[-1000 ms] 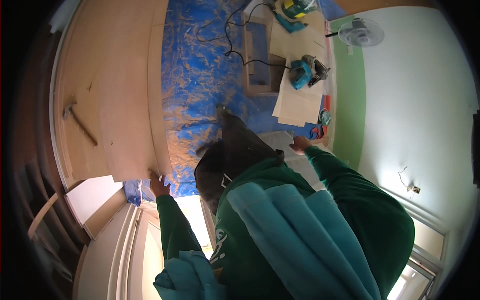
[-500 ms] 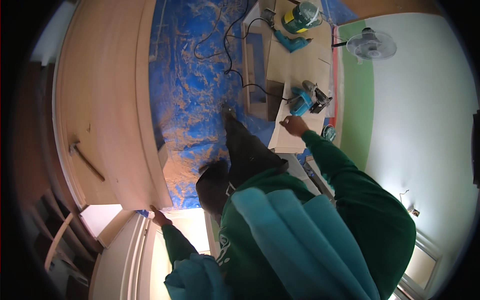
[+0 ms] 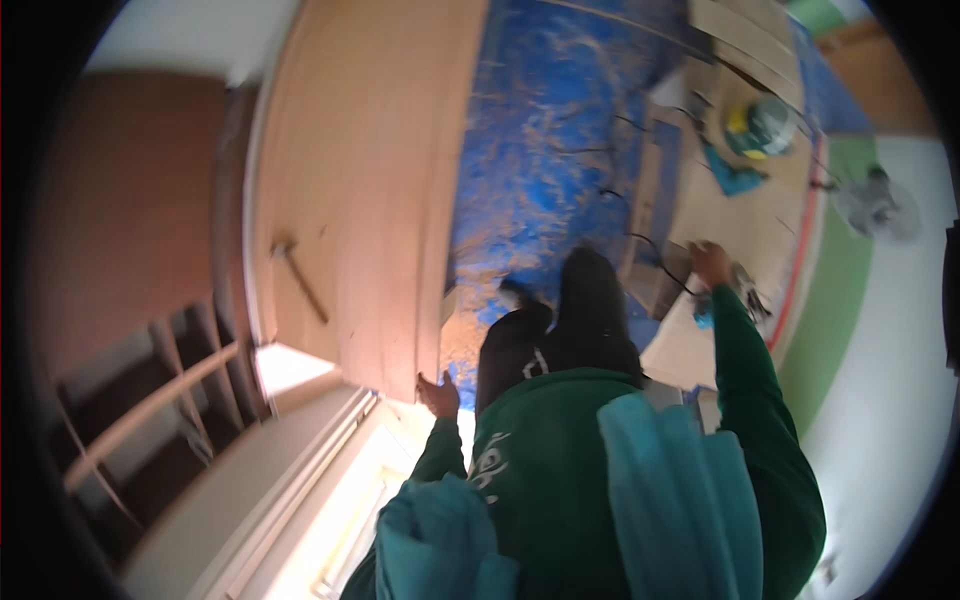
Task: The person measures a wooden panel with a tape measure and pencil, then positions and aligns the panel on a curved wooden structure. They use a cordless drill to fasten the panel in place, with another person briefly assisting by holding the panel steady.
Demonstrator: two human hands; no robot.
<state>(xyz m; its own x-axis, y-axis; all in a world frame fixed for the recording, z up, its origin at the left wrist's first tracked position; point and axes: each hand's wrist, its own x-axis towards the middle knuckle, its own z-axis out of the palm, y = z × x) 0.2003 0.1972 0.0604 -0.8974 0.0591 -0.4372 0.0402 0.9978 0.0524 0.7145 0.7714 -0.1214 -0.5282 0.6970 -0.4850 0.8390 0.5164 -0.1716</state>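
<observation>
My left hand (image 3: 438, 394) is at the near corner of a long pale wooden panel (image 3: 390, 250), its fingers apart and nothing in them. Whether the fingertips touch the panel's edge I cannot tell. My right hand (image 3: 710, 264) is above a pale board-topped bench (image 3: 675, 350) on the right, its fingers smeared by motion. Just below that hand, partly hidden by my sleeve, lies a teal circular saw (image 3: 704, 319). Farther along the bench are a teal power drill (image 3: 733, 174) and a dark green tub (image 3: 760, 127) with a yellow label. A hammer (image 3: 300, 283) rests on the wooden surface to the left.
Blue sheeting (image 3: 540, 130) strewn with sawdust covers the floor. A black cable (image 3: 655, 250) runs from the floor to the bench. A fan (image 3: 878, 205) stands by the right wall. Brown shelving (image 3: 150, 400) with compartments is at the left.
The view has swung left, so everything sits farther right and lower. My right hand has gone forward past the circular saw. My left hand remains by the panel's corner.
</observation>
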